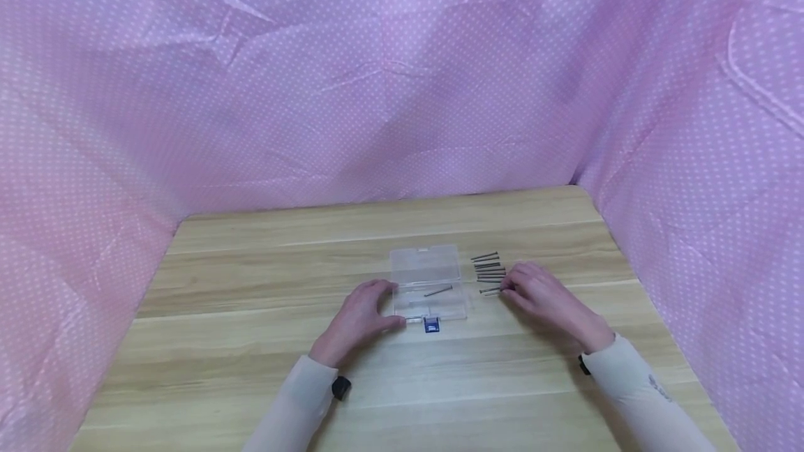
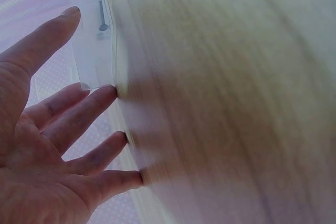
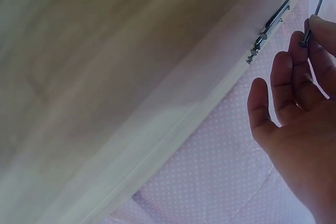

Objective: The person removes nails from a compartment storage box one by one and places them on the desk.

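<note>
A clear plastic box [image 1: 455,305] lies on the table with its lid [image 1: 425,265] folded back and a blue latch [image 1: 431,326] at the front. Inside it a nail [image 1: 438,291] lies slantwise. My left hand [image 1: 359,316] touches the box's left end, thumb by the front corner; the left wrist view shows its fingers spread and fairly straight. Between thumb and fingertips my right hand [image 1: 541,291] pinches a nail [image 3: 319,4], head downward in the right wrist view. Beside that hand several loose nails [image 1: 487,266] lie roughly in a column, right of the box.
The wood-grain table [image 1: 251,340] runs back to a pink dotted cloth [image 1: 377,89], which also hangs at both sides. A black band [image 1: 341,388] sits on the left wrist and another [image 1: 584,365] on the right.
</note>
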The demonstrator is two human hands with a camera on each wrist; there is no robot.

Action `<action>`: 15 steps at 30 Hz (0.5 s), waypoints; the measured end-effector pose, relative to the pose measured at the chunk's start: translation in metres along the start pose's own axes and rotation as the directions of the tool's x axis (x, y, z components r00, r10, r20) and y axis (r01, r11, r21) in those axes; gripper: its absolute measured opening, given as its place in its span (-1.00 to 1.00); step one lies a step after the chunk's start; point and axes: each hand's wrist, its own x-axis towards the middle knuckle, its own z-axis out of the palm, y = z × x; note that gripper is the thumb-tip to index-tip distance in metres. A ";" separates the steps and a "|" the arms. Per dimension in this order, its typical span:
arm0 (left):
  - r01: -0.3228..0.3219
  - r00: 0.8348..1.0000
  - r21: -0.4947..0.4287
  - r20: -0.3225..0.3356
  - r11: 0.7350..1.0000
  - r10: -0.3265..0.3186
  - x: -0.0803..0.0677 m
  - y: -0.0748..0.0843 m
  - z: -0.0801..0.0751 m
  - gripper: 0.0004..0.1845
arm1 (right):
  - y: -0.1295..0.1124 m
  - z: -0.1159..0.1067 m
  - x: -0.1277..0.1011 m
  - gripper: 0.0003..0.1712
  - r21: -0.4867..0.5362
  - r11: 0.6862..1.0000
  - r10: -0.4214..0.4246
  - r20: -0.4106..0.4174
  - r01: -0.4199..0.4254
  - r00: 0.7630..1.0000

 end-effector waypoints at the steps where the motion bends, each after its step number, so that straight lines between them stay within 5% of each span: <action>1: 0.005 1.000 -0.005 -0.001 1.000 -0.005 0.000 0.000 0.000 -0.26 | 0.000 0.000 0.000 -0.89 0.005 1.000 0.005 0.005 -0.005 1.000; 15: -0.011 1.000 0.004 0.005 1.000 0.011 0.000 -0.001 -0.001 -0.25 | 0.000 0.002 0.007 -0.92 -0.005 1.000 0.027 0.056 -0.027 0.998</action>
